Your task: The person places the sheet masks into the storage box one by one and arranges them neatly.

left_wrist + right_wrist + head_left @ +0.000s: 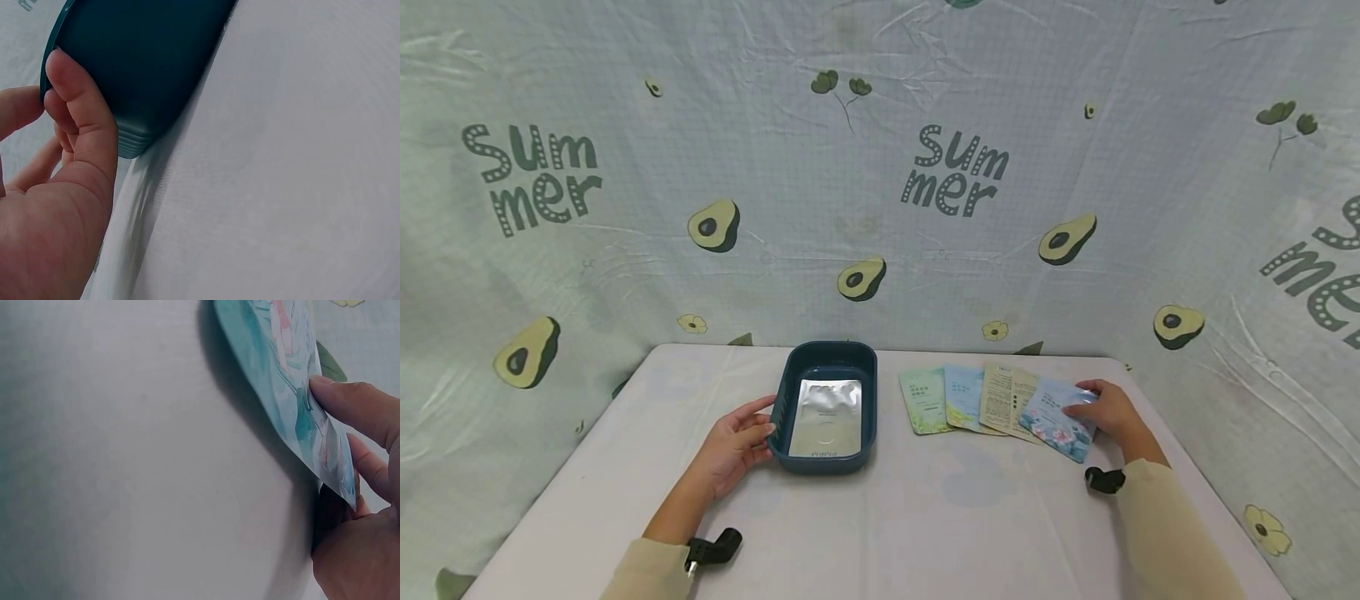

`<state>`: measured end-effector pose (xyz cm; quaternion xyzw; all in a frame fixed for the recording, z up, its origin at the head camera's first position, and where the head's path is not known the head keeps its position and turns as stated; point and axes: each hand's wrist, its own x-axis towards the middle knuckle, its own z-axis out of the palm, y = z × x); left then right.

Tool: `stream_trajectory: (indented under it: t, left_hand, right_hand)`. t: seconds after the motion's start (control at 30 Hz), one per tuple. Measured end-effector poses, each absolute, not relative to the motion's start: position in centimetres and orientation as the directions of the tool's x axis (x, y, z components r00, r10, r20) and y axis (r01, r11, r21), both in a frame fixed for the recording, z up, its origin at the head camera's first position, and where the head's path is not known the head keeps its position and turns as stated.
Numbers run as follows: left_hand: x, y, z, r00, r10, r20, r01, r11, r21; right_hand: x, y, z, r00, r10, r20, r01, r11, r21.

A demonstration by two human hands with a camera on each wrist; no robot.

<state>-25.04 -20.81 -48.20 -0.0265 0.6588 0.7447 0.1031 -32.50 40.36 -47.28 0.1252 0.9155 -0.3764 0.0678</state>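
A dark blue rectangular plastic basin (pixel 823 465) sits left of the table's middle, with a silver foil packet (pixel 825 417) lying flat inside. My left hand (pixel 737 446) holds its left rim between thumb and fingers; the left wrist view shows the thumb (pixel 78 94) against the outer wall. At the right, my right hand (pixel 1108 410) pinches the right edge of a light blue sachet with pink flowers (pixel 1060 421). In the right wrist view the thumb lies on top of this sachet (pixel 300 419), fingers behind it, and its near edge is raised off the table.
Left of the flowered sachet, overlapping in a row, lie a beige sachet (pixel 1006 402), a blue and yellow sachet (pixel 964 396) and a green sachet (pixel 927 402). A white cloth covers the table (pixel 955 533). A printed avocado curtain (pixel 775 292) stands behind and at both sides.
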Motion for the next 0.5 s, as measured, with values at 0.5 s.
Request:
stream_trajectory:
  t: [0.5]
  left_hand:
    - [-24.94,-20.76,-48.04,-0.975,0.113,-0.189,-0.201,-0.106,0.974]
  right_hand:
    - [-32.32,40.73,-47.91,-0.928,0.315,-0.2,0.353,0.567,-0.744]
